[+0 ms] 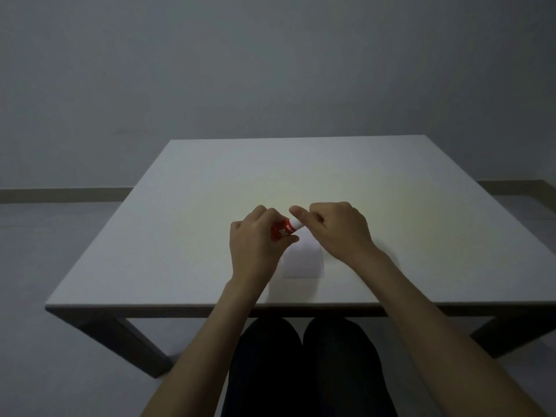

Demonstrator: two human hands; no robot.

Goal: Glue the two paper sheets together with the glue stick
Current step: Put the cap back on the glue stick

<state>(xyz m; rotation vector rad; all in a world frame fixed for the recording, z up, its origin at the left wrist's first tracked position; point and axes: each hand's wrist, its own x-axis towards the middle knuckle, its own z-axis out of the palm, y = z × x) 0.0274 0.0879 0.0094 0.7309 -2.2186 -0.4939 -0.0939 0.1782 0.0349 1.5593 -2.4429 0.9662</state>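
The glue stick (285, 231) has a red body with white lettering too blurred to read, and a white end. The left hand (255, 245) is wrapped around the red body; the right hand (337, 228) is curled closed over the white end, thumb along it. Both hold the stick just above the bench (186, 212), over the paper (304, 260). The bench top is pale and plain, on dark angled legs. Behind it stands a bare grey wall with a brownish skirting strip, above a grey floor. Only 1 white sheet can be made out, lying near the front edge, partly covered by the left hand. Lighting is dim. Dark-trousered legs show under the bench.
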